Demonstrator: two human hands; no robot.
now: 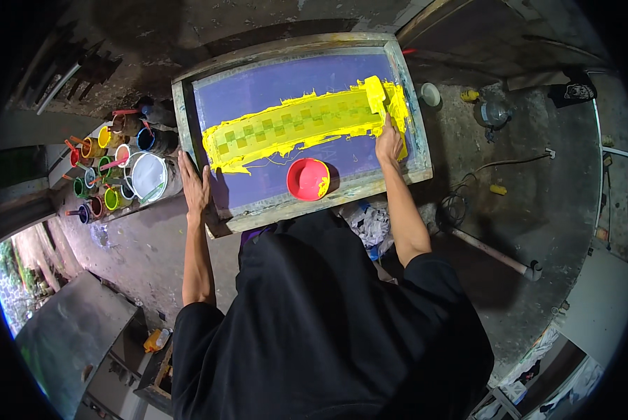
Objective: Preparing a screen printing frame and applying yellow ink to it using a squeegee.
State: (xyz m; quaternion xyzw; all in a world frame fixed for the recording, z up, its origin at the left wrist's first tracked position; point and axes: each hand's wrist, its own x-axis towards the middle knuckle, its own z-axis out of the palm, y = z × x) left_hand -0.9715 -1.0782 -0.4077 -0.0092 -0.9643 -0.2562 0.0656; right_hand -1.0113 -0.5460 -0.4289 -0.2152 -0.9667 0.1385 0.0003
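Observation:
A wooden screen frame (283, 43) with blue-purple mesh (279, 77) bears a long band of yellow ink (293, 119) over a checkered pattern. At its right end, my right hand (387, 143) grips an ink-coated spreader (374, 94). My left hand (196, 183) lies along the frame's left rail, fingers stretched out and touching it. A red bowl (307, 178) with yellow ink on its rim stands on the lower middle of the mesh, between my hands.
At left stand several paint pots (104, 168) with stirrers and a white bucket (148, 175). At right are a white container (430, 94), a water jug (491, 113), a coiled cable (454, 206) and a pipe (499, 255). A metal sheet (68, 322) is at lower left.

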